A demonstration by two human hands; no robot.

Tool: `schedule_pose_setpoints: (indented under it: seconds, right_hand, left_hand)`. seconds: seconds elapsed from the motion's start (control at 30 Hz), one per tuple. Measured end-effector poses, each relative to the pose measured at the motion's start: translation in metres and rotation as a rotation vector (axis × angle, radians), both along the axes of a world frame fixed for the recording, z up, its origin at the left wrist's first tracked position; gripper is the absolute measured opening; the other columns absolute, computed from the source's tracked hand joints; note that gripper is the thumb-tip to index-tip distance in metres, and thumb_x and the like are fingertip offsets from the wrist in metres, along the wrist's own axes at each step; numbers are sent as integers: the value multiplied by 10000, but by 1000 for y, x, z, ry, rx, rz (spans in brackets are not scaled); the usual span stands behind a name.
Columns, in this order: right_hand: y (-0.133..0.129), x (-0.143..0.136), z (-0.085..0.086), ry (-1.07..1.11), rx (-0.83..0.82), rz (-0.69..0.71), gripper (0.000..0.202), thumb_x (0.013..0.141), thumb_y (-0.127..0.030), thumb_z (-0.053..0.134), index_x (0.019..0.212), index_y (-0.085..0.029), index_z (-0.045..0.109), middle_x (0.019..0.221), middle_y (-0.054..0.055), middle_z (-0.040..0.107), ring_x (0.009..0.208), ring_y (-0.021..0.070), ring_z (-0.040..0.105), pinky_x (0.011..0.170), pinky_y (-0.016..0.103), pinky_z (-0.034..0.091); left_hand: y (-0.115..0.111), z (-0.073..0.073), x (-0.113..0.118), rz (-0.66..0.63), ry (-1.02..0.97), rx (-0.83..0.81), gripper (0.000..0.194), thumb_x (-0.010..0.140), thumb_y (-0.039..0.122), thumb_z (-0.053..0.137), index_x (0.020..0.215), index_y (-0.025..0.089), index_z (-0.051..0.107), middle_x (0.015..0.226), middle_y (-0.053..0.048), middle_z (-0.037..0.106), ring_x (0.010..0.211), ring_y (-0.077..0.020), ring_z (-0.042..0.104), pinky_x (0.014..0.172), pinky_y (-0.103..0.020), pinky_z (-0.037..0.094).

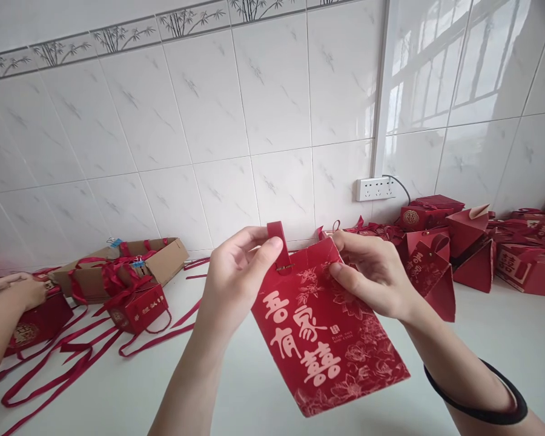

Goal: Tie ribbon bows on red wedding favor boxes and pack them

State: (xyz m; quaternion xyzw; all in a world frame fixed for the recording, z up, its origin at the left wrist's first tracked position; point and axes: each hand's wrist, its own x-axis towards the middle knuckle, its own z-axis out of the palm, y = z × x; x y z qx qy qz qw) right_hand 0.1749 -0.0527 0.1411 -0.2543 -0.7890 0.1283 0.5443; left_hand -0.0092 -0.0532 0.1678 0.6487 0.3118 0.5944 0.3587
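Note:
A red paper gift box [327, 333], printed with pink characters and flowers, is held up in front of me, tilted and flat-looking. My left hand [240, 260] pinches its red strap handle [279, 245] between thumb and fingers at the top left. That strap stands up from a slot in the top edge. With thumb and fingers closed, my right hand [372, 272] grips the upper right corner of the same box. A black band circles my right wrist. The back of the box is hidden.
At far left, another person's hand [13, 293] touches a dark red box [40, 321]. Nearby are a cardboard box [168, 260] with red ribbons, a small red box [138, 309] and loose ribbons [77, 357]. Several red boxes [436, 266] crowd the right, below a power strip [376, 189].

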Motion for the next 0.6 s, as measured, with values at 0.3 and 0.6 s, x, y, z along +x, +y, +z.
schedule_pose_setpoints:
  seconds: [0.3,0.6]
  right_hand:
    - [0,0,2,-38,-9,-13,147,813,-233,487,676,-182,488,595,-22,491,552,102,455,492,223,352]
    - [24,-8,-10,76,-719,398,325,852,-486,541,826,-164,575,704,17,589,659,145,573,620,271,463]
  left_hand:
    - [-1,1,0,96,-96,92,150,766,335,666,754,188,638,652,19,607,562,-97,554,540,-200,457]
    - [2,5,-23,-632,33,-159,195,819,307,632,719,183,520,944,-34,678,577,-117,623,300,-143,386]
